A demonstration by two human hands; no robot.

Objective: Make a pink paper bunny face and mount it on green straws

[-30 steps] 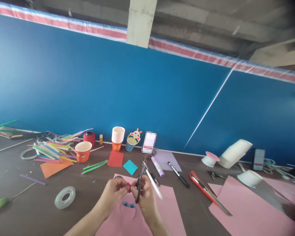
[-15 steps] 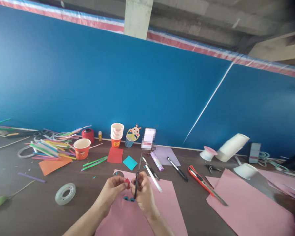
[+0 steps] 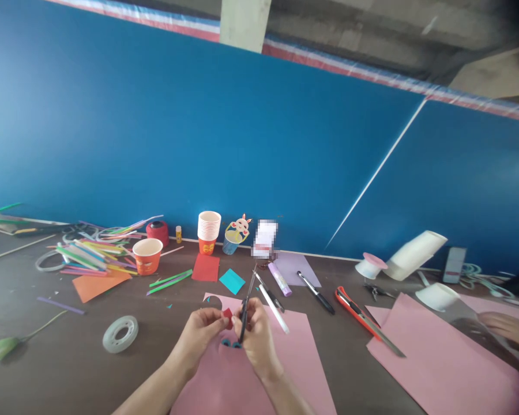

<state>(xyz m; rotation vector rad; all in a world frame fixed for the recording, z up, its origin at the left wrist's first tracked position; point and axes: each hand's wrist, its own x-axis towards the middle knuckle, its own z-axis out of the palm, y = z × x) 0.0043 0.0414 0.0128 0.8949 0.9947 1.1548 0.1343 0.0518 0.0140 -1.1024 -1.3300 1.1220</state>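
While my left hand (image 3: 199, 333) pinches the small red paper (image 3: 227, 317), my right hand (image 3: 258, 337) holds the black scissors (image 3: 244, 324) – both over the near pink sheet (image 3: 296, 346). I seem to be shaping the red bit – another snip would need it held still.

No legible text, just blurred yellow marks (image 3: 206, 246) on stacked cups (image 3: 209, 226)

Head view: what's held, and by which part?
Left hand: small red paper piece, pinched at its left side. Right hand: scissors, by the dark handles; whether it also pinches the paper can't be told.
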